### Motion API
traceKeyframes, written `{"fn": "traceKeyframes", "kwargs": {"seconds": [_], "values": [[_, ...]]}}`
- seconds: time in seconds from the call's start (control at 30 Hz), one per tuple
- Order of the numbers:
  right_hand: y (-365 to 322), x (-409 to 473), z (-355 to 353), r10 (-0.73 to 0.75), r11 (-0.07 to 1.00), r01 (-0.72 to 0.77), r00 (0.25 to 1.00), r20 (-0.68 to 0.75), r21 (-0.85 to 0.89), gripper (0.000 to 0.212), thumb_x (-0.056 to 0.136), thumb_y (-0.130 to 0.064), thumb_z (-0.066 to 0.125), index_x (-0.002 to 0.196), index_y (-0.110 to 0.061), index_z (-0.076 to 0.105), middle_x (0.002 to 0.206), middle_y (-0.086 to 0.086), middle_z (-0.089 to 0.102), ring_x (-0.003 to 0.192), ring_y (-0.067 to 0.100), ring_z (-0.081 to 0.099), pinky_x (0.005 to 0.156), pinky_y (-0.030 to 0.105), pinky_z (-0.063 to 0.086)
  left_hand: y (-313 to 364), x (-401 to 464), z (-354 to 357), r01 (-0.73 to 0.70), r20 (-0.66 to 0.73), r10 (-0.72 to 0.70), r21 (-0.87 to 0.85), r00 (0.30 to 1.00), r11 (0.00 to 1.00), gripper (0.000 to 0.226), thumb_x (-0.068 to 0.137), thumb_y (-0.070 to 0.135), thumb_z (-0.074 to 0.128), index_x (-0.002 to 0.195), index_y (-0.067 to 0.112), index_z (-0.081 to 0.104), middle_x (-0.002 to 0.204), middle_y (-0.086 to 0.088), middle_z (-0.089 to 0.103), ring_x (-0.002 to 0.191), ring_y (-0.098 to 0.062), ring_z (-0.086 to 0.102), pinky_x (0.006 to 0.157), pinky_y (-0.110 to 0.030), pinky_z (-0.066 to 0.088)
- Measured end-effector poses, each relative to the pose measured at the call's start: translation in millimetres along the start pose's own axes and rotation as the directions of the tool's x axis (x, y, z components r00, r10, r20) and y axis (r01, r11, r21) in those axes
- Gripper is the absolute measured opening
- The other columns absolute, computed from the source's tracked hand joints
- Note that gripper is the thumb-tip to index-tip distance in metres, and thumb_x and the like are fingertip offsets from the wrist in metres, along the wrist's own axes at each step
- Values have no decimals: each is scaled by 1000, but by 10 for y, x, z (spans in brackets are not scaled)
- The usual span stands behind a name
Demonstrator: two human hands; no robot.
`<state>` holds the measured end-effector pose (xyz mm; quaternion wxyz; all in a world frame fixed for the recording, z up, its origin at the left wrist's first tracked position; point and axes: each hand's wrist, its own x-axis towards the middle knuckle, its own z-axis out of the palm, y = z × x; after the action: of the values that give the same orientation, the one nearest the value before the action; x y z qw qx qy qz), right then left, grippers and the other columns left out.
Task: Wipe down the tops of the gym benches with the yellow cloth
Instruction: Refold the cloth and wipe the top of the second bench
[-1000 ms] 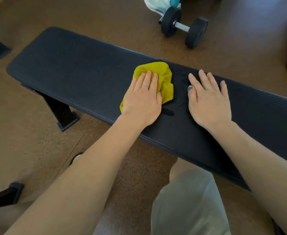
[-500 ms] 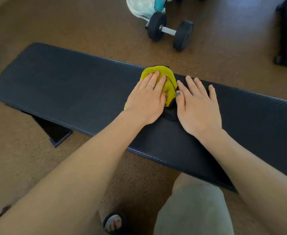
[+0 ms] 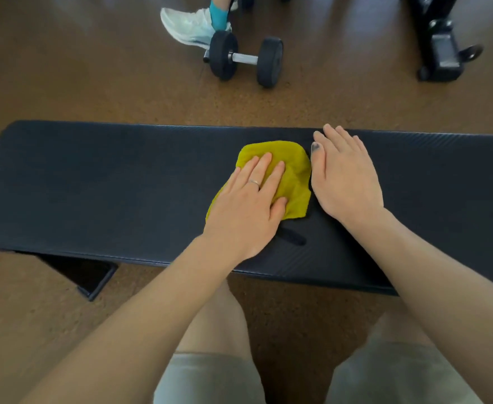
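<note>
Both of your hands lay flat on the bench: your left hand (image 3: 246,209) was spread open, fingers straight, pressing the yellow cloth (image 3: 290,176) down onto the black padded tabletop (image 3: 93,182), while your right hand (image 3: 345,179) rested palm-down and empty just beside the cloth, its thumb edge touching or nearly touching the fabric. Neither hand gripped anything; the cloth was only pinned under your palm and fingers, bunched rather than spread, sitting about midway along the pad and nearer its far edge. That loose hold was the main risk, as I judged it: a fast stroke could have let the cloth slip out from under your palm or roll up, leaving streaks of pad untouched. With the long left stretch of the pad apparently still to be covered, reaching that far from where you stood could have lightened your pressure. Pushing too far past the far edge could have dropped the cloth to the floor (image 3: 64,83), where a dumbbell (image 3: 245,61) and someone's white shoe (image 3: 189,26) sat close behind the bench.
</note>
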<state>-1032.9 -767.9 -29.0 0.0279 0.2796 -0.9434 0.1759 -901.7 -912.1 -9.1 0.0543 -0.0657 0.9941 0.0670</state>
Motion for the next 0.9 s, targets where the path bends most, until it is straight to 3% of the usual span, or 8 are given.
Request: {"fn": "traceKeyframes", "kwargs": {"seconds": [0.17,0.3,0.4,0.5,0.6,0.73,0.9], "values": [[13,-2,11,50,999,-49,996,-76,15,59,108,-36,17,147,-7,50,156,12,46,148,26,36,124,45,25,4,678,-49,14,10,-14,-21,1000,1000,63,109,47,26,165,21,11,173,-6,6,160,-24,3,129,-41,3],[45,-14,1,184,983,-186,973,-137,-3,56,108,-35,20,146,-8,51,156,12,45,149,29,34,124,48,22,-15,22,-25,-51,6,51,-49,999,998,67,106,53,27,165,23,14,173,-2,9,159,-21,5,130,-41,7],[52,15,-20,172,984,-175,983,-67,-44,54,108,-35,22,149,-9,48,158,11,43,150,29,32,124,49,22,11,-365,-40,-82,58,84,-37,995,996,73,100,59,18,165,26,13,173,1,9,160,-20,7,129,-41,9],[210,-47,-135,171,976,-167,985,12,-141,52,108,-38,26,154,-18,41,163,9,34,153,28,25,125,51,16,19,-146,-58,-125,66,126,-11,990,992,76,97,61,10,165,26,11,173,0,6,160,-22,5,129,-39,7],[481,-310,-254,274,946,-264,961,32,-190,55,107,-46,20,159,-31,27,169,3,20,156,26,13,126,52,8,38,381,-29,-174,32,175,-10,984,985,66,106,53,21,165,25,13,173,-3,6,159,-24,5,129,-41,6],[518,-409,-241,305,941,-297,952,23,-163,56,107,-46,14,161,-33,21,170,-2,14,157,20,7,127,51,6,255,816,-15,-137,44,137,-6,990,991,66,107,51,26,165,24,9,174,-4,2,159,-25,2,129,-44,4],[509,-380,-268,304,945,-294,951,58,-144,55,108,-43,14,161,-31,19,170,-1,13,158,20,5,127,49,4,298,192,-51,-240,61,245,-71,968,968,69,106,53,31,165,24,11,173,-3,2,160,-23,0,129,-43,2]]}}
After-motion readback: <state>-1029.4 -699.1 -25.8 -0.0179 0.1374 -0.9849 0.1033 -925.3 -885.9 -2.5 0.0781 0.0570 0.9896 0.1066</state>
